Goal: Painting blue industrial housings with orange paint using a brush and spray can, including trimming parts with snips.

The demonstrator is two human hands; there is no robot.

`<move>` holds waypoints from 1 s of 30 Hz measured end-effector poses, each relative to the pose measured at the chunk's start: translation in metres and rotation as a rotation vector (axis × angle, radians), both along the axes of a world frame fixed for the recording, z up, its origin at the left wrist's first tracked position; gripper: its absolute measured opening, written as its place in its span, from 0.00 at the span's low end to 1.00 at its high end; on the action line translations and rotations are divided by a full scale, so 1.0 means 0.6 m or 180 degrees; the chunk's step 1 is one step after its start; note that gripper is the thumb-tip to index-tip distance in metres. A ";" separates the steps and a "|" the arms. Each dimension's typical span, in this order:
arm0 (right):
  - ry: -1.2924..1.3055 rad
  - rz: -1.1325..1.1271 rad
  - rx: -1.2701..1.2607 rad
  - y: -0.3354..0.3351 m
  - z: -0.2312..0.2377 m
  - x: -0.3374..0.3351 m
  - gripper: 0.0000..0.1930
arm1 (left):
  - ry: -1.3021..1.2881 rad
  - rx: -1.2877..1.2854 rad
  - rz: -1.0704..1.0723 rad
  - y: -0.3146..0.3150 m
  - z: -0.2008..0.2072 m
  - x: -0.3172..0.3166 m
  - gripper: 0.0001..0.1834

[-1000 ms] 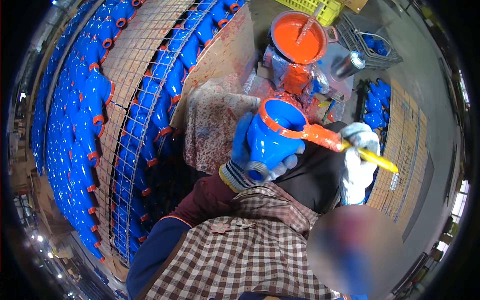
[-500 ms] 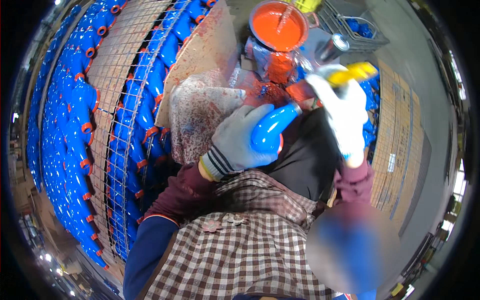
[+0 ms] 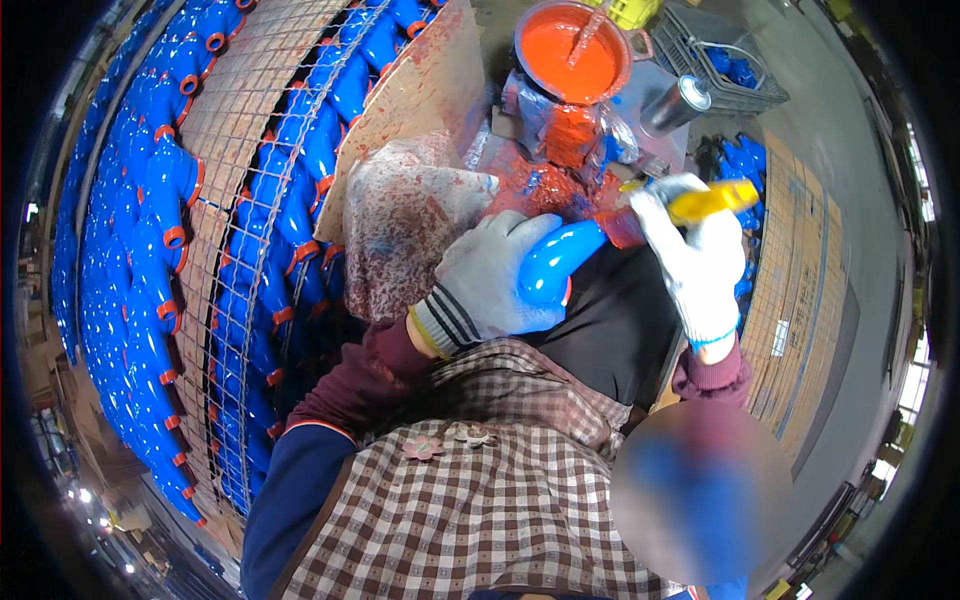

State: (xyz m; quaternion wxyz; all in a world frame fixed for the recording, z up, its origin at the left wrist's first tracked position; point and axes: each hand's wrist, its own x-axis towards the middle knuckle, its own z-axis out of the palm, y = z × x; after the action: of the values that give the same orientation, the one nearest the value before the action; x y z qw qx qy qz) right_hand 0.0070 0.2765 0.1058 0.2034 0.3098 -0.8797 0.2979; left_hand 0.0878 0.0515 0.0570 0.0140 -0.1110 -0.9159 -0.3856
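My left hand, in a white knit glove with a striped cuff, is closed round a glossy blue curved pipe fitting. The fitting slants up to the right over my lap. My right hand, also gloved, grips a paintbrush by its yellow handle. The red-coated bristles touch the upper end of the fitting, hiding its rim. Beyond both hands stands a pot of bright orange-red paint with a stick in it. Below the pot is a paint-smeared heap.
Many blue fittings with red rims are stacked at left behind wire mesh. A splattered board and stained cloth lie nearer. At right are a metal can, a grey crate and a cardboard-like panel.
The paintbrush has come onto the fitting's upper end, which showed bare metal before. My right hand has shifted slightly right and down. My left hand still holds the fitting.
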 end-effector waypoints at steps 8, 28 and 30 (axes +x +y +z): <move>-0.1690 0.0123 -0.3502 0.021 -0.087 0.040 0.09 | -0.2074 0.4818 -0.0291 -0.002 -0.062 0.021 0.42; -0.1536 -0.0897 -0.2936 0.059 -0.027 -0.015 0.12 | -0.2177 0.4143 -0.0817 0.041 -0.027 -0.021 0.43; -0.1148 -0.0603 -0.1956 0.061 -0.010 -0.028 0.11 | -0.1361 0.2501 -0.0818 0.039 -0.014 -0.020 0.41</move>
State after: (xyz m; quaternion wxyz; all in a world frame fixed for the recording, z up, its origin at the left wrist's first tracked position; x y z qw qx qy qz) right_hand -0.0097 0.3129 0.0996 0.1553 0.0938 -0.7957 0.5778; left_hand 0.0756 0.0751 0.0484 -0.1821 -0.1278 -0.6616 -0.7161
